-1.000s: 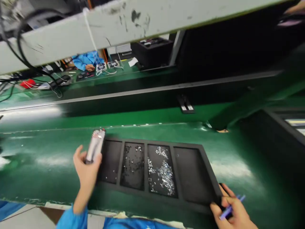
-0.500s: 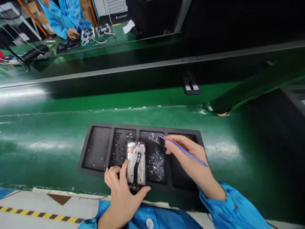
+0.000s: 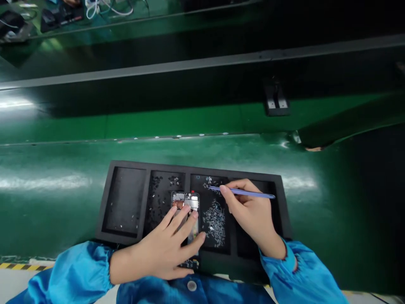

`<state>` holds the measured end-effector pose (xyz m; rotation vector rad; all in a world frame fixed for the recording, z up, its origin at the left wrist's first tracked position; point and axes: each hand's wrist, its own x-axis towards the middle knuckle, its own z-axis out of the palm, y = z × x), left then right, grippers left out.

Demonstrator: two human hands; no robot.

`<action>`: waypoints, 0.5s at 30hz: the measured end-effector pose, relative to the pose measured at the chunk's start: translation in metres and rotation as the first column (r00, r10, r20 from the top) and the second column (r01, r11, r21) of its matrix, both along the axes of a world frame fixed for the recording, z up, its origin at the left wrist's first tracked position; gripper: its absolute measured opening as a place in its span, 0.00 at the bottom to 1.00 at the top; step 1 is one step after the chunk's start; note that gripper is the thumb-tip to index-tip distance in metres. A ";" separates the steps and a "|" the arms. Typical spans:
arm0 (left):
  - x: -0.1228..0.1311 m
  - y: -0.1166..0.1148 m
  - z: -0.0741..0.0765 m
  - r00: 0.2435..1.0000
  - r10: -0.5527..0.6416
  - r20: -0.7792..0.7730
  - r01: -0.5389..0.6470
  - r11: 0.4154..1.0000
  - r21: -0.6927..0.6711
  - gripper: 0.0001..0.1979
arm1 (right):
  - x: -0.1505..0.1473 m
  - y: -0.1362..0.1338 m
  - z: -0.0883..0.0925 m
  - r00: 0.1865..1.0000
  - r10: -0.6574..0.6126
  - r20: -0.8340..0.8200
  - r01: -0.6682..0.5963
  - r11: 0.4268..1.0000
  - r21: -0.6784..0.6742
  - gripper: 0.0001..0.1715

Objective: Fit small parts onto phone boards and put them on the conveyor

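Note:
My left hand (image 3: 171, 245) lies palm down with fingers spread over an opened phone (image 3: 191, 204), hiding much of its middle. The phone's upper part shows metal plates and a copper-coloured patch. It rests on a black tray (image 3: 186, 168) with four compartments. In my right hand (image 3: 249, 211) are purple tweezers (image 3: 247, 193), pinched between thumb and fingers. Their tips point left at a few small pieces in the upper part of the third compartment. Below them lies a pile of tiny clear and silvery pieces (image 3: 215, 223). Whether the tips grip a piece cannot be made out.
Tiny dark parts (image 3: 155, 198) lie in the second compartment, and a few bits in the leftmost one. A black fixture (image 3: 277, 101) stands beyond the green table (image 3: 63, 169). White cables (image 3: 110, 9) and dark devices show at the top left.
My left hand has gone from holding the phone's sides to lying flat across it. The tweezers are now nearly level, their tips lower in the third compartment. The view has tilted down.

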<state>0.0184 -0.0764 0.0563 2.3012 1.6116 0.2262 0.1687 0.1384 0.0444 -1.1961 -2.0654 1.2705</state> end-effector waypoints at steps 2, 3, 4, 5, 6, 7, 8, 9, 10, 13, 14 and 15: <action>0.001 0.001 0.001 1.000 -0.008 0.014 0.008 1.000 -0.010 0.40 | 0.000 0.000 0.001 1.000 -0.007 0.024 0.007 1.000 0.013 0.20; 0.001 0.001 0.002 1.000 -0.008 0.019 0.009 1.000 -0.018 0.41 | -0.001 0.000 0.001 0.999 -0.007 0.037 0.006 1.000 0.021 0.20; 0.002 0.002 0.003 1.000 -0.008 0.025 0.009 1.000 -0.027 0.41 | -0.001 0.000 0.002 0.999 -0.006 0.049 0.004 1.000 0.031 0.20; 0.003 0.002 0.005 0.999 -0.009 0.031 0.010 0.999 -0.037 0.41 | -0.002 0.000 0.003 0.998 -0.003 0.059 0.001 0.999 0.041 0.20; 0.004 0.003 0.006 0.999 -0.010 0.037 0.012 0.999 -0.044 0.40 | -0.002 0.000 0.004 0.998 0.000 0.066 -0.004 0.999 0.050 0.19; 0.005 0.004 0.007 0.999 -0.014 0.043 0.016 0.999 -0.045 0.40 | -0.003 0.000 0.005 0.998 0.002 0.071 -0.007 0.998 0.059 0.19; 0.006 0.005 0.008 0.999 -0.021 0.045 0.023 0.999 -0.043 0.38 | -0.003 0.000 0.005 0.997 0.005 0.073 -0.009 0.998 0.064 0.19; 0.007 0.006 0.009 0.998 -0.031 0.045 0.033 0.999 -0.037 0.37 | -0.004 0.000 0.005 0.997 0.005 0.072 -0.010 0.998 0.067 0.19; 0.008 0.007 0.010 0.998 -0.043 0.043 0.044 0.999 -0.027 0.36 | -0.004 0.001 0.004 0.998 0.005 0.070 -0.010 0.998 0.068 0.19; 0.011 0.008 0.009 0.997 -0.064 0.037 0.063 0.998 0.019 0.35 | -0.005 0.004 0.001 0.999 0.017 0.048 -0.019 0.998 0.053 0.20; 0.011 0.007 0.007 0.997 -0.063 0.048 0.061 0.997 0.037 0.37 | -0.005 0.005 0.001 0.999 0.024 0.035 -0.026 0.999 0.045 0.20; 0.011 0.006 0.005 0.996 -0.054 0.071 0.050 0.997 0.062 0.40 | -0.004 0.005 0.001 0.999 0.032 0.018 -0.033 0.999 0.039 0.20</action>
